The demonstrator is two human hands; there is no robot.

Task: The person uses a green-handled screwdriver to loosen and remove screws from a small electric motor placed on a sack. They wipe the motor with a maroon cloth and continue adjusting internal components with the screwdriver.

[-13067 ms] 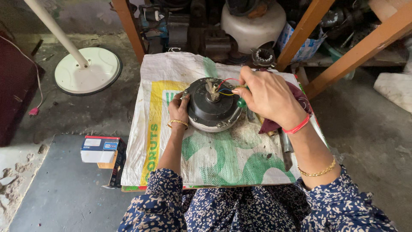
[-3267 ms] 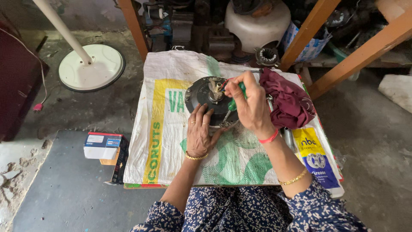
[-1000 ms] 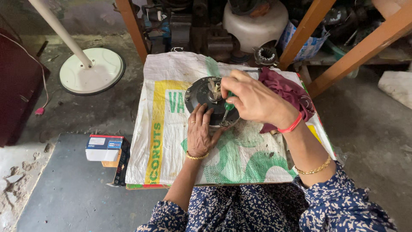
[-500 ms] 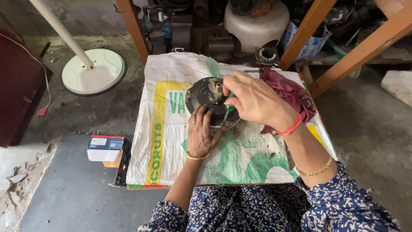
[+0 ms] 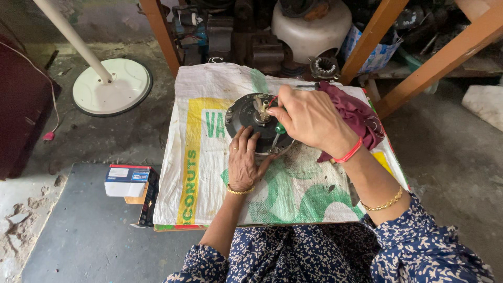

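Note:
A round dark fan motor (image 5: 246, 116) with a brass shaft on top lies on a white woven sack (image 5: 204, 157) spread over a low table. My left hand (image 5: 244, 161) rests flat against the motor's near edge, fingers spread, steadying it. My right hand (image 5: 309, 118) is curled over the motor's right side, shut on a green-handled screwdriver (image 5: 280, 127) whose handle shows under the fingers. A maroon cloth (image 5: 353, 112) lies just right of that hand.
A white fan stand with a round base (image 5: 111, 86) stands on the floor at left. A small cardboard box (image 5: 128, 181) sits beside the table. Orange wooden frame legs (image 5: 374, 39), a white housing (image 5: 314, 26) and dark machine parts crowd the back.
The view has drifted slightly. My right hand stays on the motor with the tool, shifted a little; my left hand keeps its place on the near edge.

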